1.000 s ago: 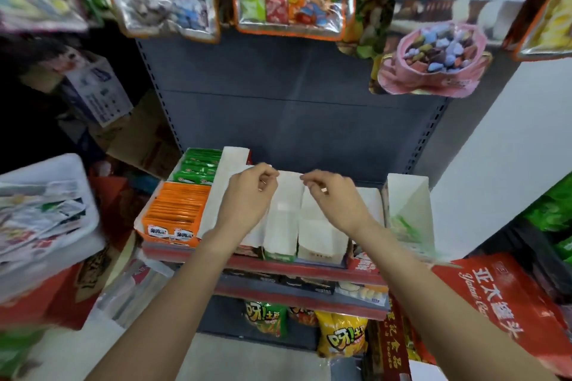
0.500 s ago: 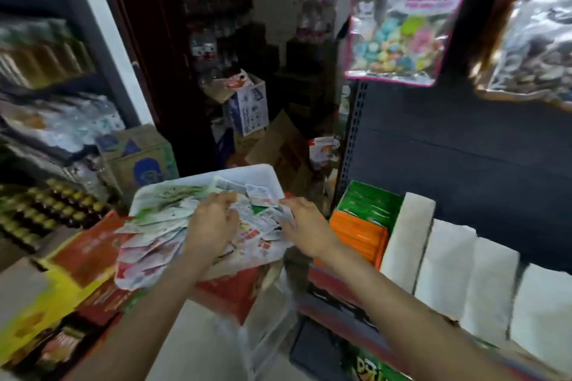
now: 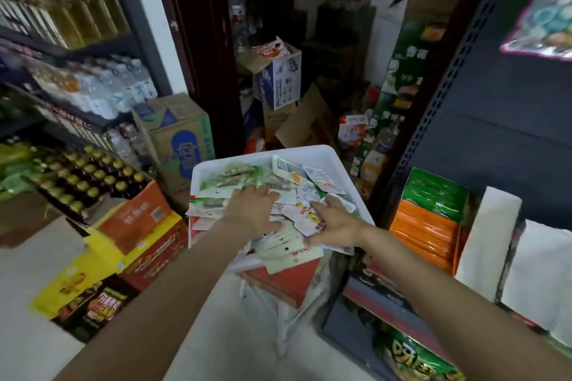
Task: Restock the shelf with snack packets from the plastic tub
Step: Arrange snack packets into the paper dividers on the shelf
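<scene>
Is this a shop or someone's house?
Most likely a small grocery shop: shelves of bottled drinks, stacked cartons on the floor, and a white tub of snack packets beside a display shelf.

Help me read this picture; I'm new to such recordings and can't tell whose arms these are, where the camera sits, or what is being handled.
There is no machine here. A person wears one wide-angle camera on the head, looking forward and down, so the two bare arms coming in from the bottom edge are their own. This is the only view.

Both hands are in a white plastic tub heaped with small snack packets. The left hand lies on top of the pile. The right hand rests on the packets near the tub's right side, its fingers on one packet. Whether either hand has closed on a packet is hard to tell; the picture is blurred.

To the right is the shelf being restocked, with rows of orange packets and green packets already standing in it. Cardboard boxes and bottles stand around on the left.
</scene>
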